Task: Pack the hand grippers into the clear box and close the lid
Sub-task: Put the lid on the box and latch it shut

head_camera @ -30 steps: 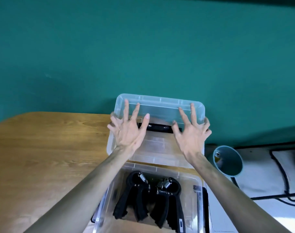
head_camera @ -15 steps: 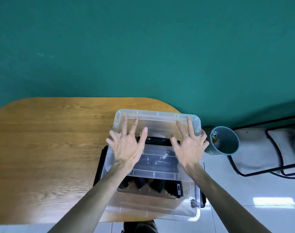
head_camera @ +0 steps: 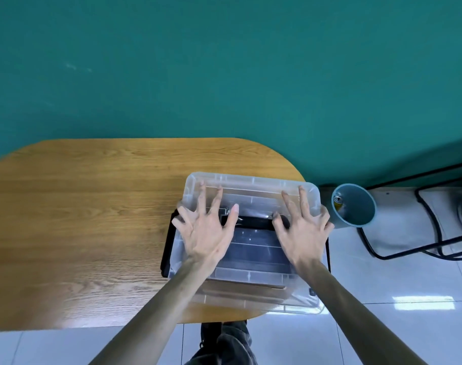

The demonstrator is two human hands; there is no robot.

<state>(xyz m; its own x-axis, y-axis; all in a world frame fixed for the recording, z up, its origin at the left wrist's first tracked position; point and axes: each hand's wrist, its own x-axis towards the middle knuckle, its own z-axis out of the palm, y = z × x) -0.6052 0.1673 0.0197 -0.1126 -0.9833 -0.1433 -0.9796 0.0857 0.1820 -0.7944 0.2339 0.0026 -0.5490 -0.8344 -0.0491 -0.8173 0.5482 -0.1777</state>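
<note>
Both grips spread wide, left hand and right hand press flat on the lid; light, slippery, flexible plastic, best pressed at its edges.

The hand grippers show only as dark, blurred shapes through the lid of the clear box, so their number and how they lie cannot be told. The left hand and right hand cover much of the lid, and whether it is fully seated on the box cannot be told. The tabletop is cut off by the picture's left edge, and its near left corner is smeared. The black frame beyond the tabletop's right end runs out of the right edge. A small yellowish item inside the blue bin is too small to identify. Both forearms leave the bottom edge.
</note>
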